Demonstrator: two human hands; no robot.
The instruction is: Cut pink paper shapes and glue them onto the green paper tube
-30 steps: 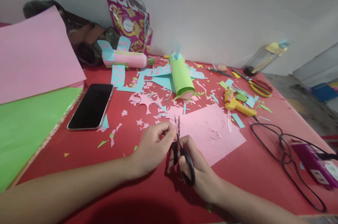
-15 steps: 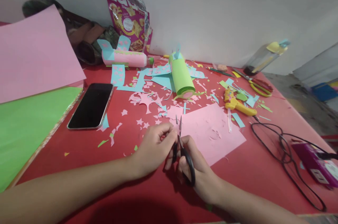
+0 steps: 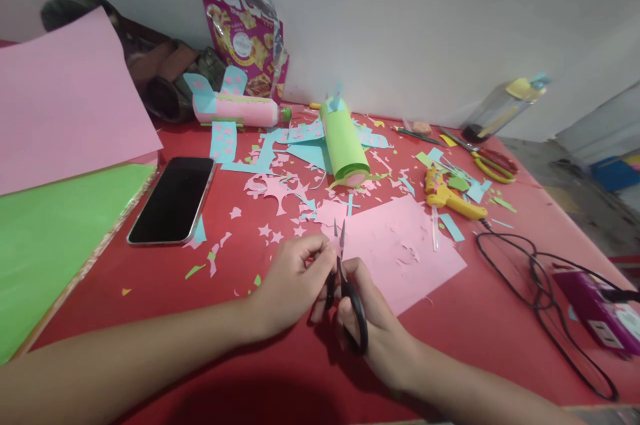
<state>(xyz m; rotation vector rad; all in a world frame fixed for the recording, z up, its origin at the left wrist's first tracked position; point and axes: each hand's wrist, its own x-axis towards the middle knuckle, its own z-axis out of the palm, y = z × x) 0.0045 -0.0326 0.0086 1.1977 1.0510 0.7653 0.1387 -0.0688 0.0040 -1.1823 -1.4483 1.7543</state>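
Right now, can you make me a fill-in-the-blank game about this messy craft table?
1. The right hand holds ____-handled scissors.
2. The hot glue gun is mostly ____.
3. The pink-wrapped bottle has a ____ cap.
4. The loose paper stars near the left hand are ____.

Missing words: black; yellow; green; pink.

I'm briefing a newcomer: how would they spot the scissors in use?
Look to the near middle of the red table, where the right hand is. It holds the scissors, blades parted and pointing away. Their black handles set them apart from the yellow-and-red-handled pair farther right.
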